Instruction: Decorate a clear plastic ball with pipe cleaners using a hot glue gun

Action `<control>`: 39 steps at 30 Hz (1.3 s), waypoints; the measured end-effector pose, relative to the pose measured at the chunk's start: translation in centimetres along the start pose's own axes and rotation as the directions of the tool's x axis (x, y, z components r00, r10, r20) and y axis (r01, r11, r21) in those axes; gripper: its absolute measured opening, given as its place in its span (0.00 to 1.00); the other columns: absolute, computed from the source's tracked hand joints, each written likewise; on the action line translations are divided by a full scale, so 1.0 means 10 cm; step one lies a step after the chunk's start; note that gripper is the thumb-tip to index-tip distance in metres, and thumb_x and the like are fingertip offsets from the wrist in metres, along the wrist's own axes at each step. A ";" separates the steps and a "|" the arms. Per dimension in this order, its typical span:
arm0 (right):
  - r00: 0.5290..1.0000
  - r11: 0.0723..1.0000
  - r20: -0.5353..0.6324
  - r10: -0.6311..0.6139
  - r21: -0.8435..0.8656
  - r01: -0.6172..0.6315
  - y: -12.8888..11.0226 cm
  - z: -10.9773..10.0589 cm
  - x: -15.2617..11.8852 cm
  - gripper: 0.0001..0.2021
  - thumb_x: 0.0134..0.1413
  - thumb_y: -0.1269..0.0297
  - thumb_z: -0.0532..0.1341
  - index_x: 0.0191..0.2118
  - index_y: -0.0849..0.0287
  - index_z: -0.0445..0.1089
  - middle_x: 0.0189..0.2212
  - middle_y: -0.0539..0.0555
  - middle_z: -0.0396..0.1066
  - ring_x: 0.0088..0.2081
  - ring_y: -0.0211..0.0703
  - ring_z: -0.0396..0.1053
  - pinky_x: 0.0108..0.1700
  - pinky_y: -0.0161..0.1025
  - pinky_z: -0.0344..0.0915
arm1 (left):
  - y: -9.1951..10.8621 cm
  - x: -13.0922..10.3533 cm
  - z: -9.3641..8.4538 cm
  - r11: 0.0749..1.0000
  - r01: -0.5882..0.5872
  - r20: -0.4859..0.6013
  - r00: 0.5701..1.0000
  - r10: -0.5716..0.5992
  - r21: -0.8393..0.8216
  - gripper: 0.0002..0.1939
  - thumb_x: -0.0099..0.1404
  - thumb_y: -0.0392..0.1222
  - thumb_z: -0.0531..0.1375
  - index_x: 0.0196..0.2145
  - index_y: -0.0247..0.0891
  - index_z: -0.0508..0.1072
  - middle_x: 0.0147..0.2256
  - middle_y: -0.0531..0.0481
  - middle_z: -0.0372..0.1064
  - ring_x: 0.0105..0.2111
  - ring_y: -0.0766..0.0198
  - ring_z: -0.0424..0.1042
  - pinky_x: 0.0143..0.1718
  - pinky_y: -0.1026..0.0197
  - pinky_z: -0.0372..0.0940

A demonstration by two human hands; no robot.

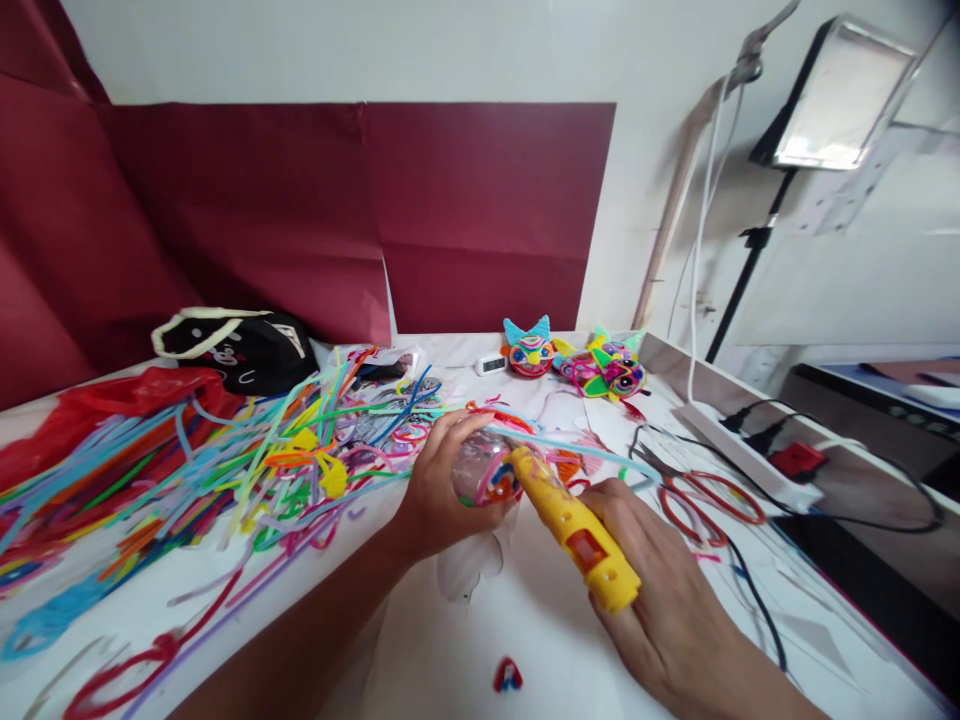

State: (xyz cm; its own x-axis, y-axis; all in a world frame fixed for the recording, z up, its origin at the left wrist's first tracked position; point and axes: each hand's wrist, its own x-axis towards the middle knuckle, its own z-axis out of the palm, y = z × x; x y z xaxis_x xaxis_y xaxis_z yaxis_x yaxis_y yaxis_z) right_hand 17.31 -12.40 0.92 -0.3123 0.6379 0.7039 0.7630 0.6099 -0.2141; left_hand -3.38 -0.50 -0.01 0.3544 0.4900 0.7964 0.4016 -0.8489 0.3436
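Observation:
My left hand (pixel 442 475) is wrapped round a clear rounded plastic piece (pixel 480 465) with coloured pipe cleaners coiled on its right side. In my right hand (pixel 645 560) is a yellow hot glue gun (pixel 574 525), its nozzle end pointing up and left at the coils. The tip meets or almost touches them; I cannot tell which. A light blue pipe cleaner (pixel 585 445) stretches from the piece to the right, passing behind the glue gun. Below the hands, a small red and blue piece (pixel 508 675) lies on white paper (pixel 427 670).
Loose pipe cleaners (pixel 300 470) heap up at left beside a red plastic bag (pixel 127 410) and a black pouch (pixel 240 350). Two finished-looking pipe-cleaner figures, one blue-eared (pixel 529 350), stand at the back. Orange-handled scissors (pixel 712 500), cables and a power strip (pixel 750 455) lie right.

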 end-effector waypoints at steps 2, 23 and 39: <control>1.000 1.000 0.005 0.013 0.011 -0.013 0.00 -0.01 0.00 0.06 0.64 0.68 0.49 0.44 0.58 0.60 0.35 0.56 0.65 0.35 0.45 0.65 0.36 0.42 0.67 | 0.00 0.00 0.00 1.000 -0.002 -0.001 1.000 0.002 -0.001 0.36 0.50 0.44 0.68 0.56 0.43 0.62 0.53 0.41 0.67 0.55 0.48 0.67 0.57 0.46 0.64; 0.999 1.000 -0.033 0.010 0.001 -0.010 0.00 -0.04 -0.04 0.06 0.67 0.65 0.48 0.44 0.58 0.60 0.34 0.55 0.66 0.33 0.44 0.67 0.34 0.40 0.69 | 0.00 -0.01 -0.01 0.998 0.054 -0.006 0.999 -0.054 -0.041 0.37 0.49 0.43 0.68 0.57 0.43 0.63 0.54 0.41 0.66 0.55 0.48 0.68 0.56 0.47 0.65; 1.000 1.000 0.008 0.012 0.024 -0.012 0.02 -0.04 -0.06 0.07 0.65 0.65 0.50 0.46 0.58 0.59 0.36 0.56 0.66 0.36 0.46 0.67 0.37 0.43 0.69 | 0.02 -0.02 -0.01 0.983 0.138 0.063 0.989 -0.131 -0.118 0.38 0.49 0.42 0.69 0.57 0.43 0.63 0.56 0.41 0.66 0.54 0.47 0.68 0.57 0.44 0.64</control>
State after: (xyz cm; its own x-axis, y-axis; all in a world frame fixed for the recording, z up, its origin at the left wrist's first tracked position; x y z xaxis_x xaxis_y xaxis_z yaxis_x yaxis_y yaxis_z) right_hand 17.91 -12.83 0.69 -0.3081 0.6490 0.6956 0.7527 0.6134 -0.2390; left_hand -3.46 -0.80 -0.06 0.3514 0.6087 0.7114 0.3438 -0.7906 0.5066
